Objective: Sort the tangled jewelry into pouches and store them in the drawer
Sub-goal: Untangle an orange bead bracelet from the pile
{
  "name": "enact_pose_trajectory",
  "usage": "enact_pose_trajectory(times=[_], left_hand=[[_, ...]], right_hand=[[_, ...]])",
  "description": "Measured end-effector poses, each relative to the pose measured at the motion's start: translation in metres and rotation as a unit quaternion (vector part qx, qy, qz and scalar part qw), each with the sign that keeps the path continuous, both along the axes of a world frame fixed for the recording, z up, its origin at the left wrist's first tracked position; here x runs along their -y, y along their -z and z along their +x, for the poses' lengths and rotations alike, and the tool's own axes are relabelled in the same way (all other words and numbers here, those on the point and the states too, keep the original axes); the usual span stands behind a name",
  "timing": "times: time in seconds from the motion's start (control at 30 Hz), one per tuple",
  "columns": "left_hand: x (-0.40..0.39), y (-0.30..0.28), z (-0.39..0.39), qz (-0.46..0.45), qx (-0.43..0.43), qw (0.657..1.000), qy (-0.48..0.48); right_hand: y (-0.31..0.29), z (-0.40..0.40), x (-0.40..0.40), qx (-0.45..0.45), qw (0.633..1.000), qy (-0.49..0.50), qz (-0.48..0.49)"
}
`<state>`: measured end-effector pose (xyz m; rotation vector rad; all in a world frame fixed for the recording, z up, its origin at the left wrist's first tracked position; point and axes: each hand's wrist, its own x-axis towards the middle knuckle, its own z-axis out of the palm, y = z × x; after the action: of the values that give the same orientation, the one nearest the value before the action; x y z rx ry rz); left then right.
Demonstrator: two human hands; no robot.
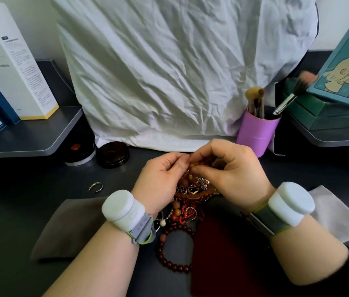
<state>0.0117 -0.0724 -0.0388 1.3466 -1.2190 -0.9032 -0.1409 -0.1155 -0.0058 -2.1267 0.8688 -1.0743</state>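
Note:
A tangled heap of jewelry [193, 195] lies on the dark desk between my wrists, with orange beads, red coral strands and thin metal chains. My left hand [160, 179] and my right hand [229, 170] both pinch an orange bead strand [191, 165] lifted from the top of the heap. A dark red bead bracelet [170, 254] lies nearer to me. Under my left wrist is a grey pouch [73, 228], by my right forearm a dark red pouch [222, 260], and at the right a light grey pouch [332, 211]. A silver ring [95, 187] lies apart at the left.
A pink cup of makeup brushes [255, 133] stands behind my right hand. Two round dark jars [112, 154] sit at the back left. White crumpled cloth [169, 71] covers the back. Boxes [13, 61] stand on a left shelf, a teal box [344, 67] on the right.

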Motion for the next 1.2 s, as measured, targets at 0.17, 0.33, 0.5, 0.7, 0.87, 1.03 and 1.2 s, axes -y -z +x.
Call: enact_pose_trajectory(times=[0.17, 0.33, 0.5, 0.7, 0.87, 1.03, 1.2], left_hand=[[0.0, -0.008, 0.001, 0.037, -0.056, 0.997, 0.036], [0.0, -0.007, 0.002, 0.061, -0.085, 0.993, 0.053], [0.001, -0.008, 0.001, 0.029, -0.189, 0.976, 0.1], [0.005, -0.014, 0.003, 0.028, -0.345, 0.934, 0.084], [0.008, -0.015, 0.01, 0.059, -0.393, 0.916, 0.054], [0.009, -0.016, 0.014, 0.071, -0.435, 0.897, 0.042], [0.01, -0.013, 0.018, 0.082, -0.467, 0.88, 0.03]], right_hand=[[-0.001, -0.003, 0.006, 0.011, 0.997, 0.011, -0.079], [0.002, -0.003, 0.01, 0.025, 0.995, 0.009, -0.092], [0.006, -0.002, 0.014, 0.032, 0.998, -0.001, -0.048], [0.009, -0.002, 0.013, -0.058, 0.998, -0.009, -0.039], [0.009, 0.002, 0.009, -0.174, 0.984, -0.022, -0.033], [0.006, 0.003, 0.006, -0.248, 0.967, -0.058, -0.027], [0.005, 0.003, 0.005, -0.215, 0.973, -0.079, -0.007]])
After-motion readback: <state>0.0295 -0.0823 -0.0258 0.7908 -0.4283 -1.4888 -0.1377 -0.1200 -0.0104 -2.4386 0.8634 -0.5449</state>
